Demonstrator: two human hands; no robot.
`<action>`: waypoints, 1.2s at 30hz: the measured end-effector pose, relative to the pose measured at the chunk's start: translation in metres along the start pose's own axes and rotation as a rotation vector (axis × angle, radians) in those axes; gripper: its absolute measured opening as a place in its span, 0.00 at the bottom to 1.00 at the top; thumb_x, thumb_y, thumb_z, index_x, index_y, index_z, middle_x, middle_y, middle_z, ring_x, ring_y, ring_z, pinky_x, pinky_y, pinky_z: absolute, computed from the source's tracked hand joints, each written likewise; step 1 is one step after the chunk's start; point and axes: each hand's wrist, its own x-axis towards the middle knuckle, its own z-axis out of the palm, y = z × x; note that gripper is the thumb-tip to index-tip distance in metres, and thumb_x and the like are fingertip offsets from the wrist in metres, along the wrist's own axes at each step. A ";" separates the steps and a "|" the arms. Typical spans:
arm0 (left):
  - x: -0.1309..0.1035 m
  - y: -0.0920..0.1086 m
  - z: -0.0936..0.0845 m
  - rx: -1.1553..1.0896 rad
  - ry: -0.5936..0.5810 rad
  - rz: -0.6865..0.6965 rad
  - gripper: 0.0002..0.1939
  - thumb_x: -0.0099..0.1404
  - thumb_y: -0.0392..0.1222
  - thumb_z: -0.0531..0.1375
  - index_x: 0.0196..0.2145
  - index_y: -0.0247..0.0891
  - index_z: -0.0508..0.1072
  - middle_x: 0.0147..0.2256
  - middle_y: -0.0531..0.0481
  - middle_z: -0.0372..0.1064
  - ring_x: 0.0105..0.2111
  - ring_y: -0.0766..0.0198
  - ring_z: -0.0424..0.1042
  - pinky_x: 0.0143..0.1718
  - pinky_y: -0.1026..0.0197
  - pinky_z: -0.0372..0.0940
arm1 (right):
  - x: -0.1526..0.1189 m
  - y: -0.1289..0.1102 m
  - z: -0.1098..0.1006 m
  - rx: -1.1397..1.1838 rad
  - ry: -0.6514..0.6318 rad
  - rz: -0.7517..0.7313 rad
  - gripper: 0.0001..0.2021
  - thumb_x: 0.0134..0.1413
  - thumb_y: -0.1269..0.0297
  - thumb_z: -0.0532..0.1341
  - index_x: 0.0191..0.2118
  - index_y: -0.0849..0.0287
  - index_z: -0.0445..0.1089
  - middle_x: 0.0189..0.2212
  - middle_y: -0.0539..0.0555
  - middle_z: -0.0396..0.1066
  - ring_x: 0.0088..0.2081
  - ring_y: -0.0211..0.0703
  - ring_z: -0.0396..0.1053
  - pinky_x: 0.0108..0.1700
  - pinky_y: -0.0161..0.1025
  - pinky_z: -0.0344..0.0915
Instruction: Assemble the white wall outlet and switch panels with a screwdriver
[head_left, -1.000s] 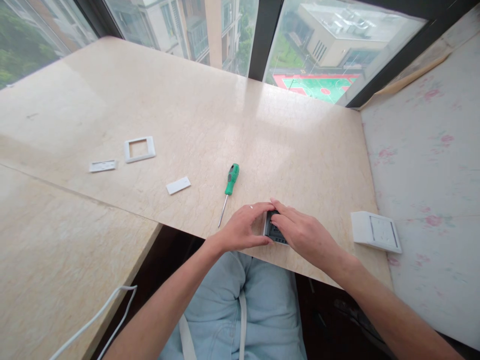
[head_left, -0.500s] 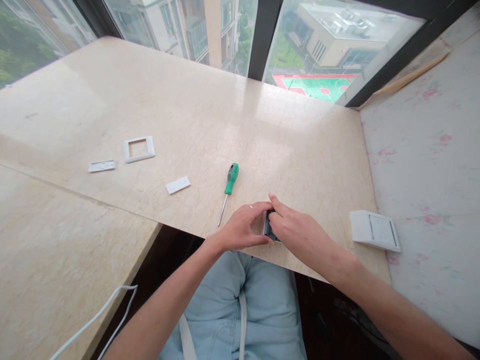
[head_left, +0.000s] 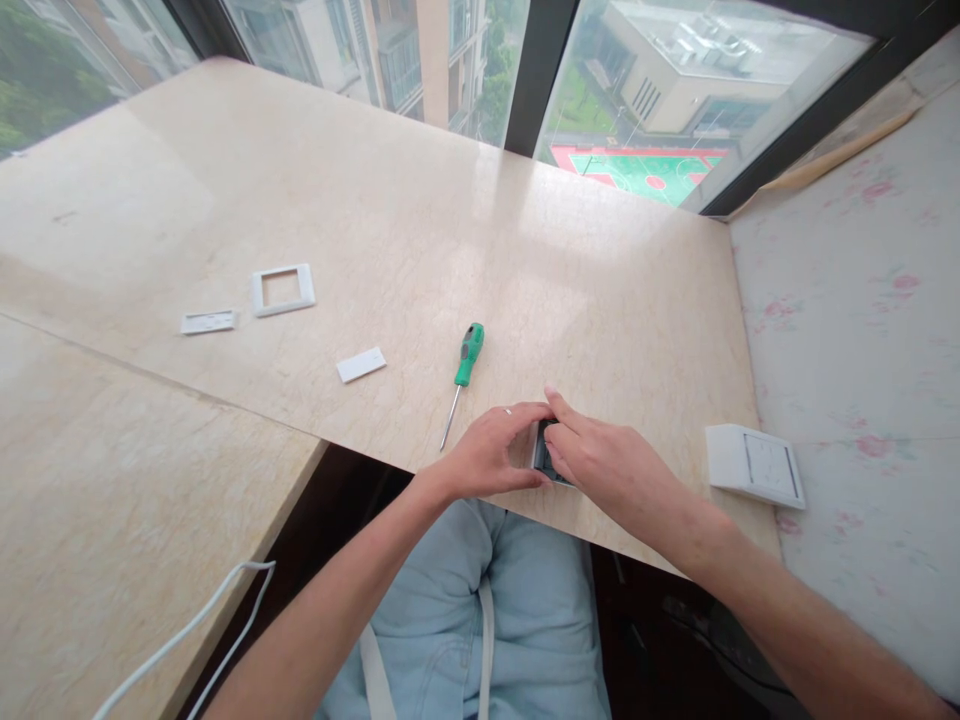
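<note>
A wall switch body (head_left: 545, 458), dark inside with a pale rim, lies at the counter's front edge between my hands. With thumb and forefinger, my left hand (head_left: 499, 450) grips its left side. My right hand (head_left: 596, 452) comes over its right part, fingers curled on it and hiding much of it; the fingertips are out of sight. Just left of my hands lies a green-handled screwdriver (head_left: 469, 355), its shaft pointing toward me. A white switch rocker plate (head_left: 361, 365) sits farther left.
A white switch frame (head_left: 307, 288) and a second rocker plate (head_left: 208, 322) lie at the left on the stone counter (head_left: 420, 240). At the right by the papered wall stands a white switch box (head_left: 754, 465). A white cable (head_left: 184, 628) hangs at lower left.
The view has shifted slightly, so everything sits a little differently in the picture. Both hands stay on the switch body with nearly the same grip.
</note>
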 end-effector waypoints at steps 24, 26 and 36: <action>0.000 -0.001 0.001 0.031 -0.009 0.003 0.39 0.56 0.53 0.72 0.62 0.44 0.65 0.62 0.40 0.66 0.61 0.45 0.66 0.62 0.43 0.60 | -0.005 -0.007 0.009 0.020 0.091 0.010 0.09 0.60 0.80 0.58 0.33 0.62 0.72 0.52 0.74 0.75 0.55 0.63 0.74 0.50 0.52 0.77; 0.000 -0.001 0.001 0.027 -0.010 0.007 0.39 0.56 0.52 0.72 0.62 0.43 0.65 0.62 0.39 0.66 0.61 0.45 0.66 0.62 0.43 0.60 | -0.005 -0.007 0.008 -0.016 0.067 0.001 0.10 0.60 0.80 0.57 0.33 0.62 0.72 0.49 0.72 0.77 0.54 0.62 0.75 0.49 0.51 0.77; 0.000 0.000 0.000 0.032 -0.015 -0.004 0.39 0.56 0.52 0.72 0.62 0.43 0.65 0.62 0.39 0.66 0.61 0.45 0.66 0.62 0.43 0.59 | -0.003 -0.005 0.006 -0.012 0.044 -0.007 0.12 0.62 0.80 0.55 0.33 0.60 0.71 0.50 0.70 0.77 0.53 0.59 0.76 0.47 0.49 0.78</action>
